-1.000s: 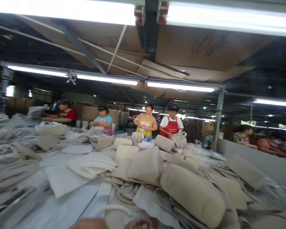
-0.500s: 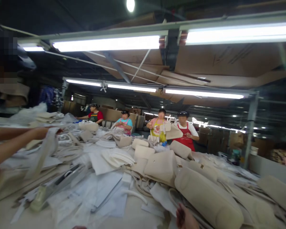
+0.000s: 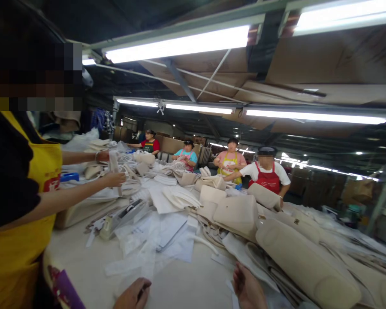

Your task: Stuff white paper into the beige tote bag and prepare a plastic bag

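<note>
My left hand (image 3: 133, 294) is low in the head view, over the near part of the pale table (image 3: 176, 288). Its fingers are loosely curled with a dark gap beside the thumb, and I see nothing in it. To its right, my right hand (image 3: 249, 288) is raised with bent fingers slightly apart, also without a visible object. Close to that hand lie white sheets (image 3: 241, 243) and a large cream handbag (image 3: 304, 259) on its side. Thin translucent wrapping sheets (image 3: 141, 246) and white paper (image 3: 172, 227) spread out beyond my left hand.
On the left, a co-worker in a yellow apron (image 3: 48, 161) holds a whitish strip (image 3: 113, 165). A tape dispenser-like tool (image 3: 111, 224) lies nearby. Cream bags (image 3: 236, 214) heap across the table. Several people work at the far side, one in a red apron (image 3: 266, 178). Lamps (image 3: 180, 45) hang overhead.
My view has swung left and tilted down. Both my hands now show more fully. The co-worker's strip is raised upright between both hands, and the red-aproned person now reaches onto the bags.
</note>
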Demonstrator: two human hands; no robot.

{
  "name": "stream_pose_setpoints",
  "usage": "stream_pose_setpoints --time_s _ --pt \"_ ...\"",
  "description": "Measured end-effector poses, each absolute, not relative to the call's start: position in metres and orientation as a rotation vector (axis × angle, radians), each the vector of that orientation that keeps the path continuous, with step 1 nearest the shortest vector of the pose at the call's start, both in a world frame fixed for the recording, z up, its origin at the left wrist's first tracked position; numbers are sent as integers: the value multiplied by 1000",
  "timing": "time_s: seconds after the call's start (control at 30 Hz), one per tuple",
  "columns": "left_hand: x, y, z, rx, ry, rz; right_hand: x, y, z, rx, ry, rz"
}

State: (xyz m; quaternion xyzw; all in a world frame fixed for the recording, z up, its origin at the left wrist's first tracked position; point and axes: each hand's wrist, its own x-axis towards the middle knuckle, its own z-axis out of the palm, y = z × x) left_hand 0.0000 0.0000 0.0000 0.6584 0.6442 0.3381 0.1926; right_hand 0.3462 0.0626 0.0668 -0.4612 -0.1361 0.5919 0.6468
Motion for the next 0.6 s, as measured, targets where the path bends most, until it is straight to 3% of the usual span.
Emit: stream_pose_setpoints --time_s 0.6 --pt "2 -7 8 1858 1797 988 344 33 62 -1129 -222 1374"
